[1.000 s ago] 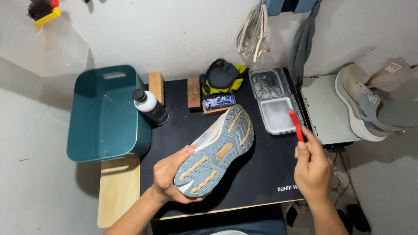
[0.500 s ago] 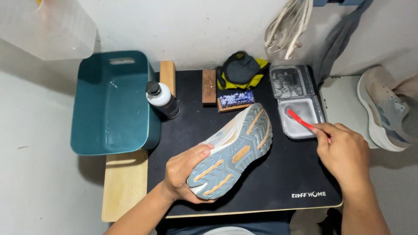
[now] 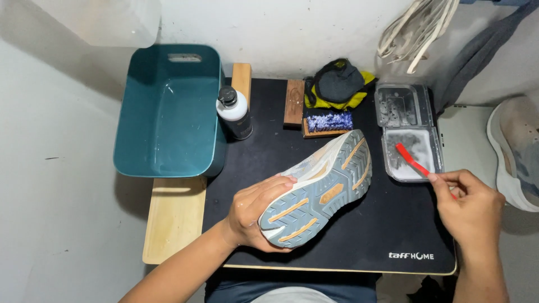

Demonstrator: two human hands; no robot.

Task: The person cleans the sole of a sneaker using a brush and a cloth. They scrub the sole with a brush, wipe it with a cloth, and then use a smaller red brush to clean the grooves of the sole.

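On the black mat (image 3: 359,247), left to right:
Far left: teal plastic tub (image 3: 168,112) is sitting off the mat's edge on a pale wooden board (image 3: 175,219), a little water glinting inside; likely parked there to stay within reach without crowding the work
Bottle: white bottle with a black cap (image 3: 234,114) is standing upright just beside the tub's right wall
Back row: wooden block (image 3: 294,102) and a brush with blue-white bristles (image 3: 328,123) are lying near the wall, a dark and yellow cloth bundle (image 3: 338,84) behind them
Left hand (image 3: 259,213): fingers are curling around the heel of the shoe, thumb over the edge, gripping it firmly
Shoe (image 3: 325,185): is resting mid-mat, tilted sole-up, grey tread with orange patches facing the camera; held this way, I judge, to expose the sole
Tray: clear two-part container (image 3: 410,134) is lying open at the mat's right side, near half holding whitish foamy liquid
Right hand (image 3: 471,210): fingers are pinching shut on the handle of a small red brush (image 3: 412,161), its head dipping into the foamy half
Far right: second shoe (image 3: 514,151) is lying off the mat
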